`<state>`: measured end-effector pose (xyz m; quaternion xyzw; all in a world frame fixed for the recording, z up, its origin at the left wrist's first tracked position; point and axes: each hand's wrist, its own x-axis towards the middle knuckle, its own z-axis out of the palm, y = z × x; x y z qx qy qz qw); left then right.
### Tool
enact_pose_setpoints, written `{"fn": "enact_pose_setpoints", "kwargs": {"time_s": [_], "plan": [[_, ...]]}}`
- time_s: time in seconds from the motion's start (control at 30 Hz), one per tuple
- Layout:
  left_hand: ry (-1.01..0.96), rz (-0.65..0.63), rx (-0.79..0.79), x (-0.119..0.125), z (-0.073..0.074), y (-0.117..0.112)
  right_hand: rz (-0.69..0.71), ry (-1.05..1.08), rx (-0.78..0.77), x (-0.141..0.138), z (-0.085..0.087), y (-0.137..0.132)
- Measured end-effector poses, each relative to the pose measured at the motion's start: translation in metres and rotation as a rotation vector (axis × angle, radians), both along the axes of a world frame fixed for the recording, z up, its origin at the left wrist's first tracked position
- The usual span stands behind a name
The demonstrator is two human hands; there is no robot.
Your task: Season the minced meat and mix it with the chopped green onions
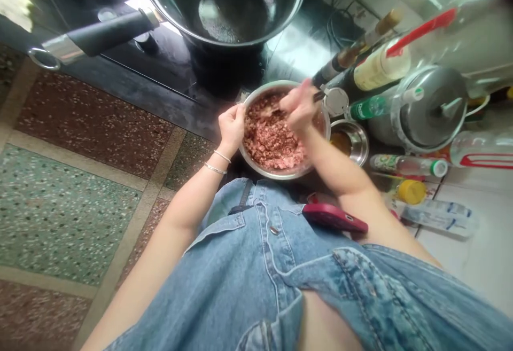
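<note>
The left hand grips the bowl at its left rim, fingers folded into a loose fist, back of the hand upward. The wrist is almost straight, and the bare forearm slants away from that rim, back toward the body, bending slightly at the elbow to the left of the bowl. The right hand is above the right half of the bowl, its fingers curled round a utensil; motion blur hides their exact placing. The right forearm, also bare, crosses over the bowl's right rim, and its elbow is bent, to the right of the bowl and nearer the body.
</note>
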<state>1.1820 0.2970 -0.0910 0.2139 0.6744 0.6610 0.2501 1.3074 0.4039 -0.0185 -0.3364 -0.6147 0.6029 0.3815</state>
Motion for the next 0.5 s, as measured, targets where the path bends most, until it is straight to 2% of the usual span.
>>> {"fn": "enact_pose_setpoints", "kwargs": {"time_s": [0.07, 0.1, 0.17, 0.2, 0.27, 0.3, 0.37, 0.4, 0.43, 0.5], "plan": [[-0.001, 0.025, -0.003, -0.002, -0.002, -0.003, -0.094, 0.076, 0.048, 0.033, 0.005, 0.024], [-0.001, 0.038, -0.008, -0.002, -0.002, -0.005, -0.125, 0.116, 0.061, 0.055, 0.007, 0.022], [0.001, 0.053, -0.015, -0.002, -0.002, -0.007, -0.114, 0.147, -0.014, 0.086, 0.007, -0.005], [0.005, 0.049, -0.017, -0.002, -0.001, -0.007, -0.079, 0.153, -0.08, 0.088, 0.006, -0.024], [0.018, 0.021, -0.022, -0.004, 0.001, -0.007, 0.011, 0.163, -0.196, 0.061, -0.002, -0.052], [0.024, 0.003, -0.025, -0.006, 0.002, -0.006, 0.042, 0.175, -0.216, 0.038, -0.006, -0.055], [0.03, -0.029, -0.034, -0.009, 0.003, -0.005, 0.045, 0.198, -0.205, -0.005, -0.012, -0.034], [0.029, -0.038, -0.038, -0.01, 0.004, -0.004, 0.003, 0.222, -0.171, -0.016, -0.012, -0.015], [0.026, -0.037, -0.04, -0.01, 0.005, -0.004, -0.055, 0.264, -0.129, -0.016, -0.009, 0.004], [0.013, -0.009, -0.045, -0.008, 0.007, -0.005, -0.147, 0.302, -0.049, 0.012, 0.002, 0.024]]}}
